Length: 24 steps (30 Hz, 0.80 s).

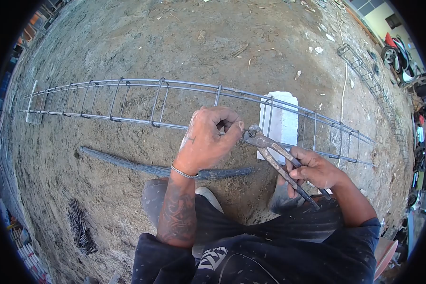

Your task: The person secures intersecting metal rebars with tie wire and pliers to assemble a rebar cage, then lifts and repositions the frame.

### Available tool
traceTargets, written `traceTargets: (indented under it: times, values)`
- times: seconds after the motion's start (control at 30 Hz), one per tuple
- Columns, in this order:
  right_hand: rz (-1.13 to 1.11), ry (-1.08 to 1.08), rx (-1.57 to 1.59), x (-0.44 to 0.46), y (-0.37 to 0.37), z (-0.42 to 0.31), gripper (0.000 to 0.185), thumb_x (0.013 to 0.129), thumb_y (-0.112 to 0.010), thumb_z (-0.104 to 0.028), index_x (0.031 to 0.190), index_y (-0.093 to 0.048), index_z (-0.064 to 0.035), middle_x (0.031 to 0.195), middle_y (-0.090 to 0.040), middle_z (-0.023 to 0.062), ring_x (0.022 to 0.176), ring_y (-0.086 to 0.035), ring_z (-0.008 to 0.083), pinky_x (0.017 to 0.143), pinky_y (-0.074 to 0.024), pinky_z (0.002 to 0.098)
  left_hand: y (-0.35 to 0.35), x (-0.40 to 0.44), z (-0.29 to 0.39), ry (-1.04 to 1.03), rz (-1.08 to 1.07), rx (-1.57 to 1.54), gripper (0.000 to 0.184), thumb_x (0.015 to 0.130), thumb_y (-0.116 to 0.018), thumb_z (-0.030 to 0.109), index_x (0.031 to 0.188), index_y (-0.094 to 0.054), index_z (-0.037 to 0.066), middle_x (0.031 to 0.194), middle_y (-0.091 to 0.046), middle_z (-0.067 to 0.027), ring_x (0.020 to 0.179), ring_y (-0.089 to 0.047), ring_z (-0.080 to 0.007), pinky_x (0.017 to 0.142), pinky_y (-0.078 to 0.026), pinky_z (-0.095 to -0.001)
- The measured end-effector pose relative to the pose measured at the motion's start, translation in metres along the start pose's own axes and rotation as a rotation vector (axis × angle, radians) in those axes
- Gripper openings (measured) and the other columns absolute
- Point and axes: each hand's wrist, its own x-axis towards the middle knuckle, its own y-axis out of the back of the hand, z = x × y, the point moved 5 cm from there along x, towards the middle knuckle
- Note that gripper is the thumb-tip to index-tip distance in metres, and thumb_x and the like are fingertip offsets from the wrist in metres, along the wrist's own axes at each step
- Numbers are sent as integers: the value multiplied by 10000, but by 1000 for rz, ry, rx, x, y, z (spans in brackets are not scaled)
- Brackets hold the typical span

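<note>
A long rebar cage (142, 82) of thin bars and stirrups stretches across the view in front of the person. My right hand (312, 171) grips the handles of metal pincers (270, 154), whose jaws sit at the cage's near bar. My left hand (213, 135) is closed beside the jaws, thumb and forefinger curled together over the bar; what they pinch is too small to make out. Under the cage's right part lies a white block (278, 111). A bundle of straight wires (123, 163) lies on the ground below the left part of the cage.
A pale block (32, 102) lies under the cage's left end. A dark wire bundle (80, 227) is at the lower left. Another rebar cage (376, 90) lies at the right, near a parked motorcycle (400, 59). A reddish container (386, 255) shows at the lower right.
</note>
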Motion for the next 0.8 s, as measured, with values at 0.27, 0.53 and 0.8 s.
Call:
traceTargets:
  times: [0.27, 0.53, 0.8]
  values:
    - [-61, 59, 29, -4, 2, 2, 79, 905, -424, -135, 925, -395, -64, 744, -586, 101, 519, -547, 121, 507, -410, 237, 3, 1, 5, -77, -64, -9, 142, 746, -626, 122, 740, -590, -15, 640, -546, -79, 602, -484, -188, 627, -384, -306]
    - [-50, 28, -229, -9, -14, -4, 276, 857, -565, -285, 863, -445, -36, 520, -480, 25, 412, -471, 81, 417, -371, 235, -4, 1, 5, -157, -83, 100, 141, 766, -623, 131, 792, -588, -3, 754, -579, -98, 770, -541, -239, 780, -388, -335]
    - [86, 35, -96, -7, -22, 2, 300, 817, -627, -244, 885, -449, -12, 460, -446, 3, 368, -443, 78, 364, -356, 231, -8, 2, 15, -234, 224, 128, 230, 772, -614, 189, 929, -574, 26, 932, -566, -117, 907, -521, -263, 932, -312, -388]
